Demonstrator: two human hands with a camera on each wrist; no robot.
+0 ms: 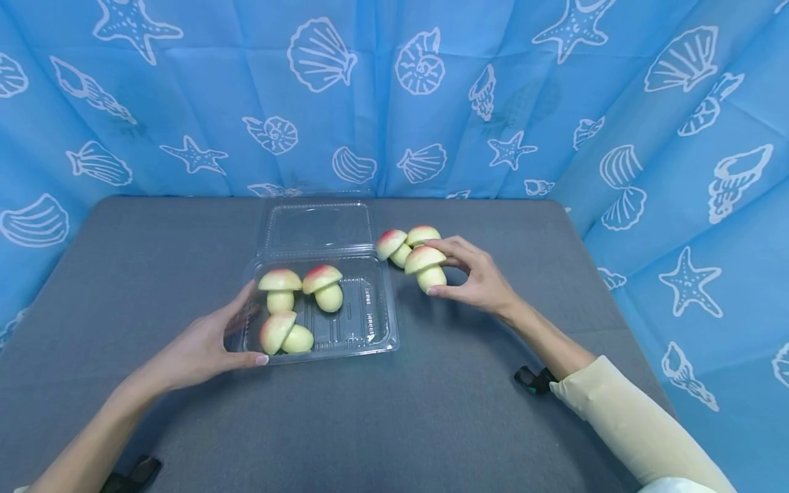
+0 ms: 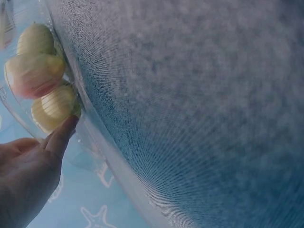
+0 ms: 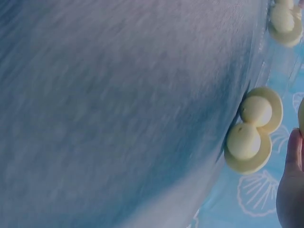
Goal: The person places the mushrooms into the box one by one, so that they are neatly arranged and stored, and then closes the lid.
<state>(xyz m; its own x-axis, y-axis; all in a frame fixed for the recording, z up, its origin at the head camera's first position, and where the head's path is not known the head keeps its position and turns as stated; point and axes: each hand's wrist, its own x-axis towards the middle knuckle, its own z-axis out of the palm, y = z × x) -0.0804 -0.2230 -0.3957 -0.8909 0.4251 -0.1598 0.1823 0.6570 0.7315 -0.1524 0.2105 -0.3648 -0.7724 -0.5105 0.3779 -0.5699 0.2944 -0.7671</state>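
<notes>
My right hand (image 1: 477, 277) holds a toy mushroom (image 1: 425, 267) with a pink-tinged cap and a pale yellow stem, pinched between thumb and fingers. Just behind it, two similar mushrooms (image 3: 249, 133) lie together on the table. To the left sits a clear plastic clamshell container (image 1: 385, 301), its lid (image 1: 320, 226) folded back. Three mushrooms (image 1: 329, 298) rest inside, toward its left half. My left hand (image 1: 209, 346) grips the container's left side, the thumb at the front left corner and the fingers along the side wall. In the right wrist view the held mushroom is mostly cut off.
A grey cloth covers the table (image 1: 394, 424). Behind and to the right hangs a blue curtain (image 1: 382, 103) printed with white shells and starfish. Black straps (image 1: 533, 380) show near both wrists.
</notes>
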